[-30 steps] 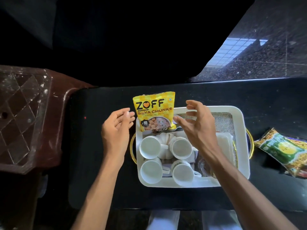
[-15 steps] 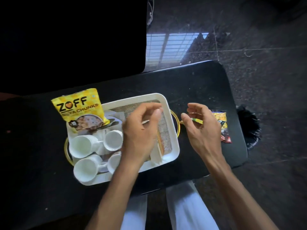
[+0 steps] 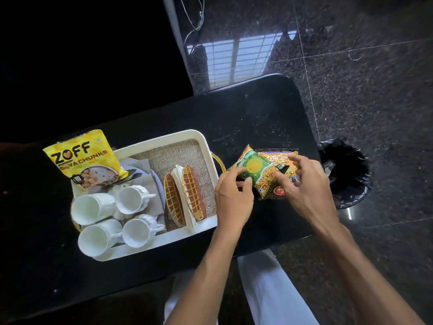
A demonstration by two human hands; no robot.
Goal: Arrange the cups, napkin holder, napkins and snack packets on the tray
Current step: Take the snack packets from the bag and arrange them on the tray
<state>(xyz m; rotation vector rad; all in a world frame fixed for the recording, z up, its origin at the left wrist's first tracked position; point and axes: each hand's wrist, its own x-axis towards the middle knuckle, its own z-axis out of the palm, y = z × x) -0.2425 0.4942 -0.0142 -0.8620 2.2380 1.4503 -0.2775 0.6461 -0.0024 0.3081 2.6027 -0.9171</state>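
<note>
A white tray lies on the black table. Several white cups fill its left half. A yellow ZOFF packet leans at its far left corner. A gold wire napkin holder with white napkins between its sides lies on the burlap liner at the tray's right. Just right of the tray, a green and orange snack packet lies on the table, over a second packet. My left hand pinches its near left edge. My right hand grips its right side.
A black bin with a plastic liner stands on the floor past the table's right end. The table has bare top behind the packets. A dark granite floor lies to the right. My white-clad legs show below the table edge.
The view has swung right. My left hand left the tray and moved to the snack packet; both hands now hold it. The napkin holder, hidden before by my left hand, now shows in the tray.
</note>
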